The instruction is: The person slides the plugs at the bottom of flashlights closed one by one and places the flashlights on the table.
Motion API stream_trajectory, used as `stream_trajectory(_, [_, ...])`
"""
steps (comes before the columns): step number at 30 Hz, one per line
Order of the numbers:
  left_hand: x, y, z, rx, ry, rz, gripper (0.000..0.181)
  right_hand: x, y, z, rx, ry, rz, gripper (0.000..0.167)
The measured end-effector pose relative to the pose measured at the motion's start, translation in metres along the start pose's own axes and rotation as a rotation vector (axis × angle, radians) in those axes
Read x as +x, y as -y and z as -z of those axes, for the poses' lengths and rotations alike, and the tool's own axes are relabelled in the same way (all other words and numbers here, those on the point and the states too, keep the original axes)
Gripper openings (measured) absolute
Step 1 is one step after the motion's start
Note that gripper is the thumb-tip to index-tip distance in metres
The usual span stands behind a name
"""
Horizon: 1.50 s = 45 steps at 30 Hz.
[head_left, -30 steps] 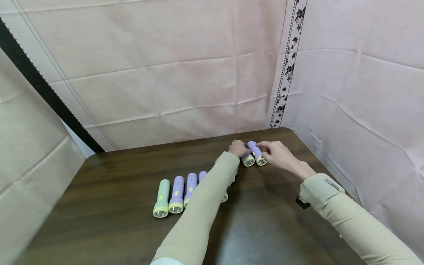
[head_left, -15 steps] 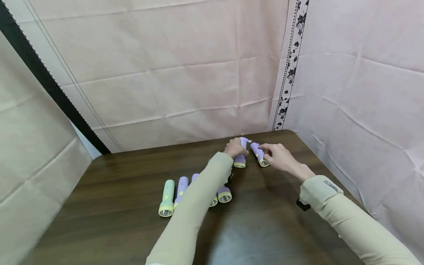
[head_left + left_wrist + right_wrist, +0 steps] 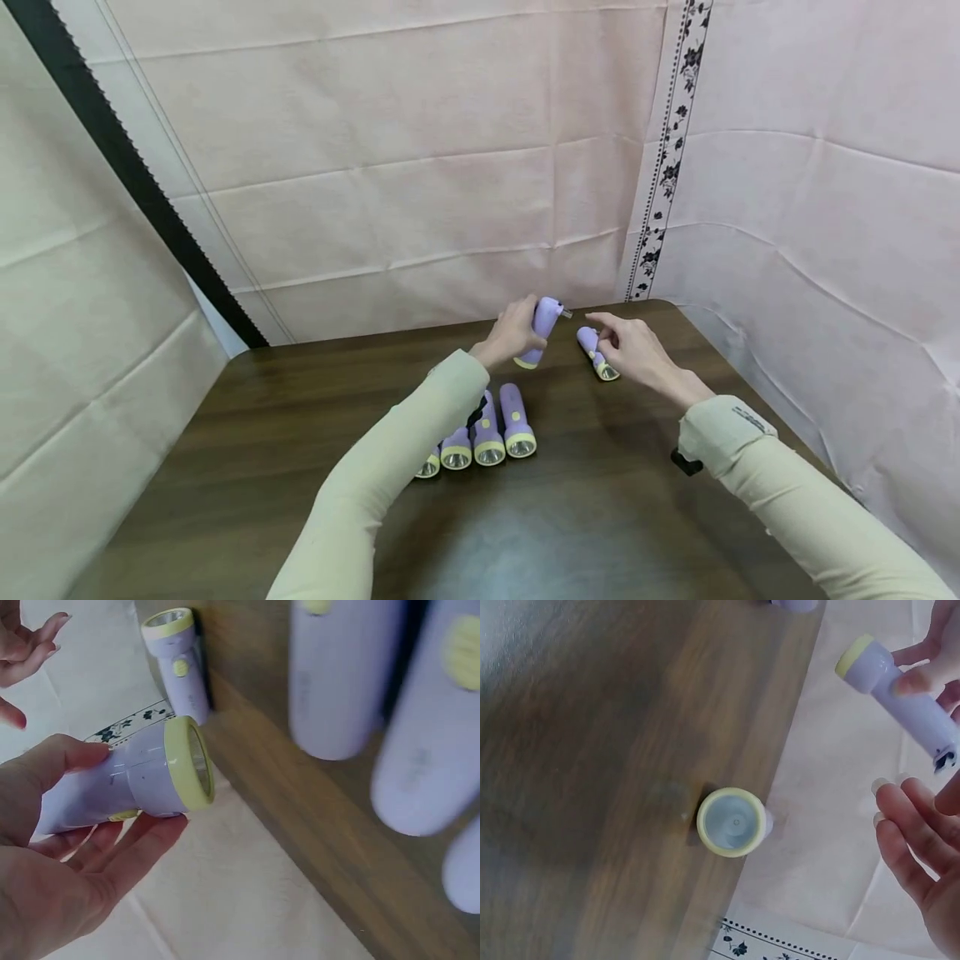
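My left hand (image 3: 512, 333) grips a purple flashlight (image 3: 545, 321) with a pale yellow rim, raised off the table and tilted. At its tail end a small plug (image 3: 566, 313) sticks out. In the left wrist view, the thumb lies on one side of this flashlight (image 3: 124, 780) and the fingers on the other. My right hand (image 3: 636, 350) hovers with relaxed fingers beside another purple flashlight (image 3: 597, 353), which lies on the table. In the right wrist view, the right hand's fingers (image 3: 911, 832) hold nothing and stay apart from that flashlight (image 3: 735, 823).
A row of several purple flashlights (image 3: 488, 433) lies side by side on the brown wooden table (image 3: 600, 500), lenses facing me. My left forearm covers the row's left part. Pale cloth (image 3: 420, 167) hangs behind the table and along both sides.
My left hand has lifted the purple flashlight and drawn it left, away from the one beside my right hand. The right hand has barely moved. My left sleeve now hides the green flashlight.
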State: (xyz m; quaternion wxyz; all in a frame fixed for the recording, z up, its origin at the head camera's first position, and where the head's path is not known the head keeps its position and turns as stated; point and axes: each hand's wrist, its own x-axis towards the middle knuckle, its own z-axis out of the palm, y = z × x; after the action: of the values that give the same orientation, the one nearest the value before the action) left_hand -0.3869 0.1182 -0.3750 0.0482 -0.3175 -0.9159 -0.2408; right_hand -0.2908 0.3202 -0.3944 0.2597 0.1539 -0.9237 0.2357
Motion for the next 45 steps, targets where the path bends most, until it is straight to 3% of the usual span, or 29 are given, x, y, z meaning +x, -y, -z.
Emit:
stream_trajectory(3, [-0.01, 0.006, 0.0, -0.017, 0.009, -0.043, 0.053, -0.002, 0.001, -0.004, 0.002, 0.031, 0.005, 0.042])
stream_trajectory(7, [-0.019, 0.01, 0.0, -0.005, 0.007, -0.056, 0.054, -0.003, 0.006, -0.007, 0.005, 0.052, 0.015, 0.046])
stream_trajectory(20, [-0.03, 0.014, 0.006, -0.03, 0.039, -0.085, 0.053, 0.004, 0.026, -0.011, 0.014, 0.152, 0.099, 0.068])
stream_trajectory(29, [-0.034, 0.013, 0.002, -0.05, 0.034, -0.13, 0.047, 0.005, 0.032, -0.011, 0.015, 0.146, 0.127, 0.065])
stream_trajectory(45, [-0.035, 0.009, -0.002, -0.06, 0.037, -0.146, 0.049, 0.006, 0.033, -0.011, 0.031, 0.123, 0.145, 0.063])
